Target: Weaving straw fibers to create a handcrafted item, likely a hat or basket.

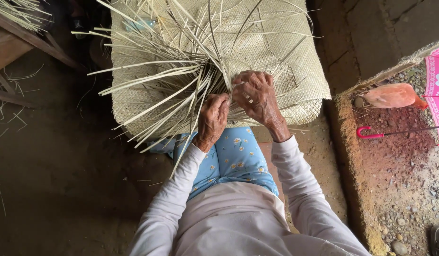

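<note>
A: What's the biggest thing there?

B: The wide pale woven palm-leaf mat. It spreads out beyond both hands, away from the person, its near edge lying over the lap just under the wrists.

A: And on top of it?

B: A fan of long loose pale leaf strips, unwoven, spraying up and out to the far side of the left hand. They gather to a bunch right between the two hands.

A: What are the hands doing?

B: The left hand is closed around a few of those strips at the bunch, fingers curled in, knuckles up. The right hand sits just beside it, touching the same strips, its fingers bent down and pinched together on the woven edge where the loose ends start.

A: Anything nearer the body?

B: Light blue trousers with small daisy flowers below the wrists, and white long sleeves running back from both hands.

A: Off to the side?

B: Well out past the right hand, on gravel, a folded pink umbrella with a red hooked handle, and a reddish-brown hen above it. The brown earth floor lies out past the left hand.
</note>
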